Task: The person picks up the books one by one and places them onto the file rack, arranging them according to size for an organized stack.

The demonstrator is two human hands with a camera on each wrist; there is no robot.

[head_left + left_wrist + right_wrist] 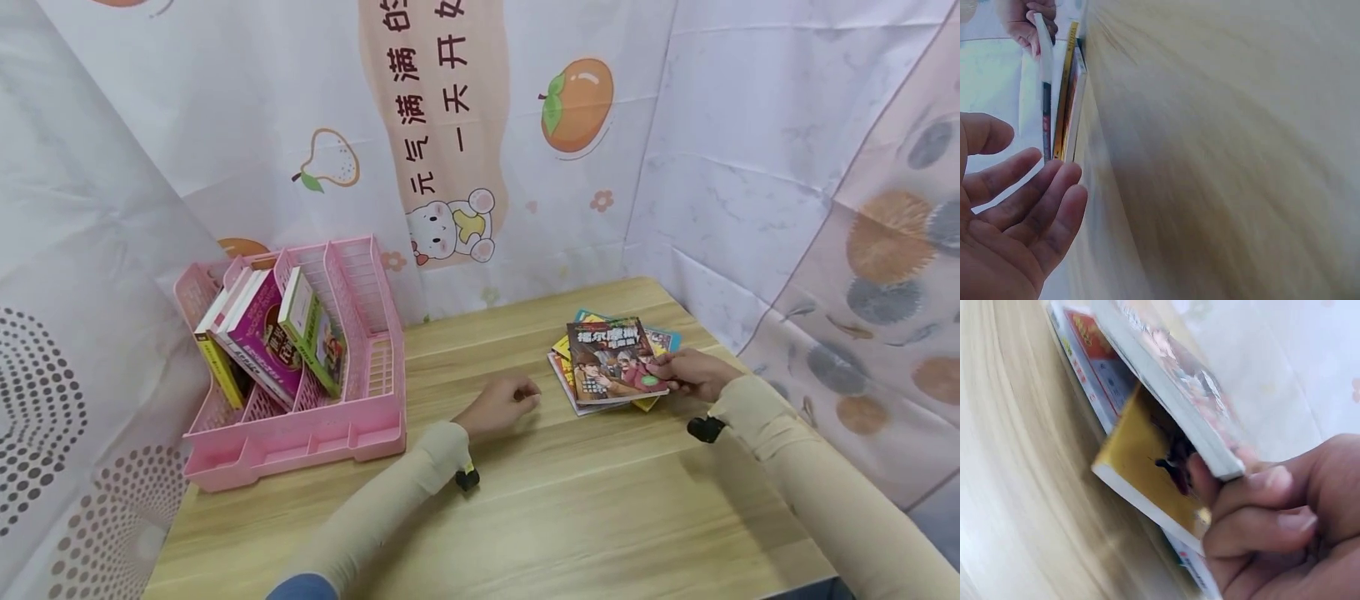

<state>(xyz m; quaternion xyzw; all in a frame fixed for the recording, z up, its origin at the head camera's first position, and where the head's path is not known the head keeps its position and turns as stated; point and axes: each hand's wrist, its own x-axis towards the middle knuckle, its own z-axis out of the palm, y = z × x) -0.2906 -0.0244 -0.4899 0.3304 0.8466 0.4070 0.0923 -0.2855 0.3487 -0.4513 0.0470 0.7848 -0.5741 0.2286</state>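
Observation:
My right hand (693, 375) pinches the lower right corner of a dark-covered book (611, 362), the top one of a small stack. In the right wrist view that book (1172, 394) is tilted up at the corner, with a gap over a yellow book (1147, 469) below it. Other books with blue and white edges lie crosswise under these. Left of the stack, my left hand (498, 406) hovers above the table with loosely bent fingers. Nothing is between its thumb and fingers in the left wrist view, where the fingertips (1069, 172) appear near the stack's edge.
A pink book rack (296, 433) with dividers stands on the table's left side. Several books lean in it, among them a purple book (262, 333) and a green book (311, 333). Its right-hand slots hold no books. Printed cloth (525, 275) hangs behind the wooden table (540, 508).

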